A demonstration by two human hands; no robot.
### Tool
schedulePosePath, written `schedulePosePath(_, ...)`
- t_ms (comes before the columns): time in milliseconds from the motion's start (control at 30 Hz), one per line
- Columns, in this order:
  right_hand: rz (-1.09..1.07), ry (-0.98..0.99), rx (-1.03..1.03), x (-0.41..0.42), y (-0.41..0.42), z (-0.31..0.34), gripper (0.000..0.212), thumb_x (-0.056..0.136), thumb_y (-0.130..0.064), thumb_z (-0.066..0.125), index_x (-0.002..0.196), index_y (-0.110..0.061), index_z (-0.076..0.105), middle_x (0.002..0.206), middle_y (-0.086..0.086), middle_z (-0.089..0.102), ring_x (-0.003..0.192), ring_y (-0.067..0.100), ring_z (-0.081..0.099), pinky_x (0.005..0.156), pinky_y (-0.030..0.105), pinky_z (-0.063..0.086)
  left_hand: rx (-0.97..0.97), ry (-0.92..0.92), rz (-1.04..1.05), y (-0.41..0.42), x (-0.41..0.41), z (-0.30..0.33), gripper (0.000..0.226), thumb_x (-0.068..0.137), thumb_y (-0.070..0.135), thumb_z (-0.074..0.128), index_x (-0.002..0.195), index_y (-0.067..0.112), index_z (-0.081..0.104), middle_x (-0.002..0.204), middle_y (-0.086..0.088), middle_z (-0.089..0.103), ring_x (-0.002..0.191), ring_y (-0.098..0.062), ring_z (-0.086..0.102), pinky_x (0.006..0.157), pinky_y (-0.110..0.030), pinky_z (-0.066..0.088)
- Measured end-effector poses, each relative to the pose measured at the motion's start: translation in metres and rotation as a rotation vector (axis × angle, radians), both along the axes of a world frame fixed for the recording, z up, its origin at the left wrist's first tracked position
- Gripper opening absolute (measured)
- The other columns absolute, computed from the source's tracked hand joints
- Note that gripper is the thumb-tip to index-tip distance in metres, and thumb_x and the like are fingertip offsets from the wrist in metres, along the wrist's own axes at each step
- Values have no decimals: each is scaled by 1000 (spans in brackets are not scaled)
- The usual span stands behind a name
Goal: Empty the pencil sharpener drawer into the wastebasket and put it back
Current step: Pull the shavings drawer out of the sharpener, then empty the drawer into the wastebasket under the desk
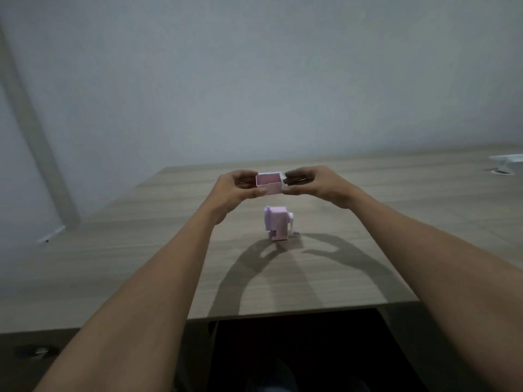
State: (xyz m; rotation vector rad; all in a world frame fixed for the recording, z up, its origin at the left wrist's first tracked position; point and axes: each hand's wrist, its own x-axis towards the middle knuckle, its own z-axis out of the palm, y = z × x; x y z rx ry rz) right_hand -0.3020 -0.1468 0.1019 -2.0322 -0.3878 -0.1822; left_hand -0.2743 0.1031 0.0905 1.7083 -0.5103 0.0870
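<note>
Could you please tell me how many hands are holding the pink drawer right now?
2: the left hand grips the drawer on its left side, the right hand on its right, above the sharpener.

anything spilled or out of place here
Nothing spilled. The pink drawer is out of the sharpener, held level between left hand and right hand. No wastebasket in view.

I read this as office, or perhaps study room: long wood-grain laminate desk [141, 250], cable grommet hole [503, 172] near far right edge, bare grey wall [254, 80], lilac crank pencil sharpener [278, 223] on desktop.
</note>
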Motion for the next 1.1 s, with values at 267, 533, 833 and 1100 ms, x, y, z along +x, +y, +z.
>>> schedulePosePath(267, -59, -70, 43, -48, -45, 25, 46, 79, -20, 85, 122, -11, 74, 114, 1, 78, 110, 12, 72, 99, 27, 53, 18, -44, -120, -64, -22, 26, 58, 74, 5, 86, 127, 3, 64, 118, -11, 74, 104, -21, 73, 86, -27, 58)
schedulePosePath(533, -248, -80, 5, -124, -131, 31, 47, 78, -18, 86, 123, -10, 73, 116, 3, 77, 114, 15, 71, 103, 31, 52, -37, -43, -308, -161, -52, 21, 57, 75, 7, 86, 127, 1, 64, 120, -16, 73, 109, -23, 72, 93, -27, 57)
schedulePosePath(833, -467, -42, 10, -235, -221, -3, 47, 79, -17, 85, 124, -10, 72, 118, 2, 76, 115, 13, 69, 103, 28, 51, -35, 37, -572, -278, -112, -16, 64, 74, 13, 87, 131, 0, 60, 121, -16, 72, 114, -28, 69, 103, -39, 53)
schedulePosePath(1100, -630, 20, 17, -326, -265, -51, 50, 79, -19, 85, 127, -10, 71, 118, 1, 76, 111, 7, 70, 93, 17, 54, -14, 109, -709, -351, -175, -69, 65, 75, 10, 86, 132, -4, 59, 121, -19, 71, 114, -29, 69, 101, -35, 54)
